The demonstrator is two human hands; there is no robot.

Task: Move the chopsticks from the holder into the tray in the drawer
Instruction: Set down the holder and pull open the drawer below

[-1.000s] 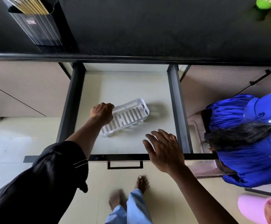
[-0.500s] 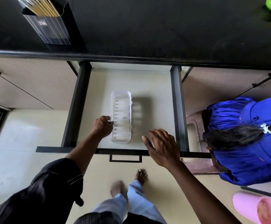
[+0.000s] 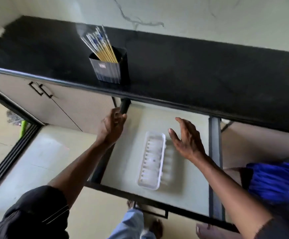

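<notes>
Several yellow chopsticks (image 3: 100,45) with pale tips stand tilted left in a dark ribbed holder (image 3: 109,69) on the black counter (image 3: 200,69). Below it the drawer (image 3: 178,171) is pulled out, and a white slotted tray (image 3: 152,162) lies lengthwise on its pale floor with nothing in it. My left hand (image 3: 112,125) hovers over the drawer's left rail, fingers loosely curled and holding nothing. My right hand (image 3: 186,138) is spread open just right of the tray's far end, above the drawer floor.
A person in blue clothing (image 3: 276,183) is close to the drawer's right side. Cabinet doors with black handles (image 3: 40,89) are to the left. My feet (image 3: 155,228) stand below the drawer front. A pale wall rises behind the counter.
My left hand has let go of the tray and risen toward the left rail. The tray lies straight in the drawer. My view has tilted up, bringing the holder and wall into sight.
</notes>
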